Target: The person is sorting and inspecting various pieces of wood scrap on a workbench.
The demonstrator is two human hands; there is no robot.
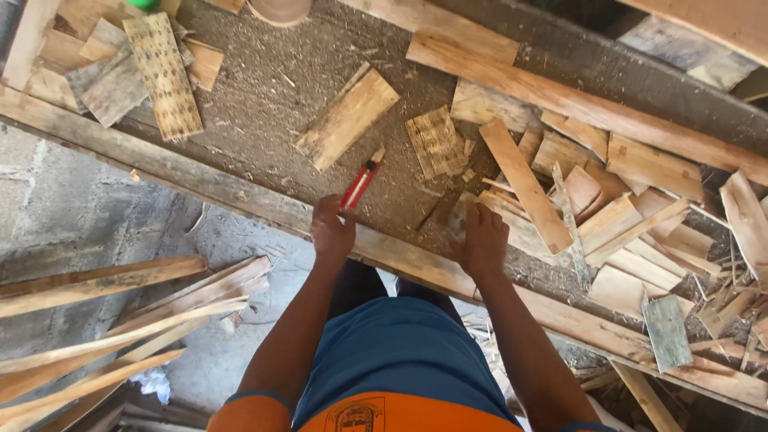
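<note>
Left hand [331, 230] closed round one red utility knife [359, 184], blade end pointing up and away over table [264, 88]. Right hand [482, 240] resting on one small pale wood scrap [459, 218] at table's front edge; fingers curled, can't tell if actually gripping. Table covered in sawdust. Three loose bits out in middle: one flat block [347, 118], two perforated pieces [437, 142] [164, 74]. Big heap of offcuts [632, 224] at right, too many to count. Bundle of long slats [120, 320] down on floor at left.
</note>
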